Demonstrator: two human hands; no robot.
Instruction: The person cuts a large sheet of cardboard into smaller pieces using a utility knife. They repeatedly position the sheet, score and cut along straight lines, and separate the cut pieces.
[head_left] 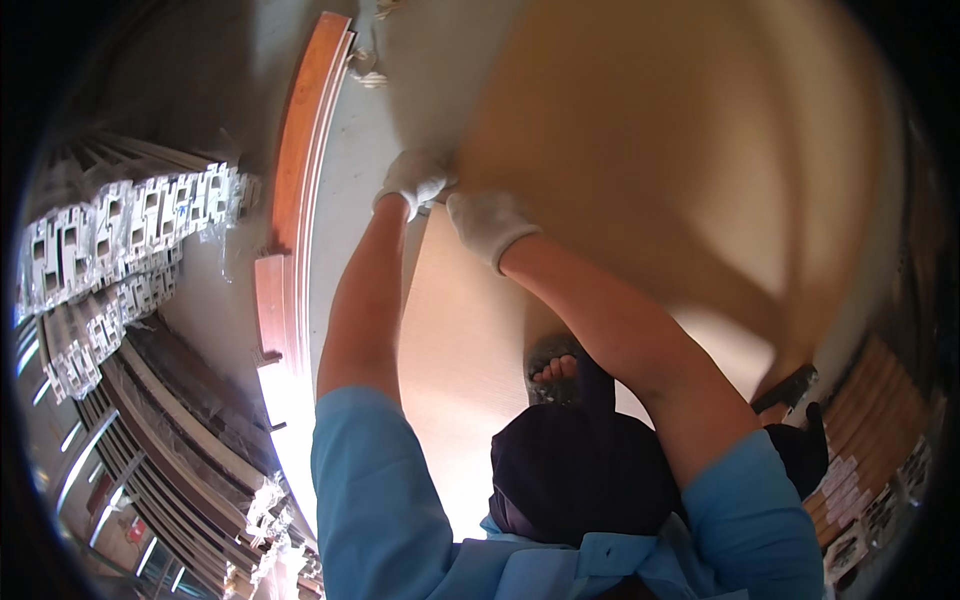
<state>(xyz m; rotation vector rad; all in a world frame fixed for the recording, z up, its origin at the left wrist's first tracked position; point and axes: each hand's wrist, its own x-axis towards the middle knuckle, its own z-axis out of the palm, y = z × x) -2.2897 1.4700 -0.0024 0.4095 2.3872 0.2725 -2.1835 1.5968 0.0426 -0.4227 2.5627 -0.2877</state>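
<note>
Both my hands wear pale grey-white gloves and meet near the left edge of a large tan board (660, 130). My left hand (413, 178) is closed, with its fingers bent in. Just to its right, my right hand (490, 225) is closed too, its fingertips pointing at the left hand. A thin dark edge shows between them, but what the fingers hold is hidden. Below the hands, a light brown panel surface (460, 330) stretches between my forearms. Part of the tan board lies in shadow, and its outline is soft.
My foot in a dark sandal (553, 372) stands on the panel. Reddish-brown trim strips (300, 170) lie along the left. White hollow profiles (130, 225) are stacked farther left, above dark long bars (180, 430). Brown boards (870, 430) are stacked at the right.
</note>
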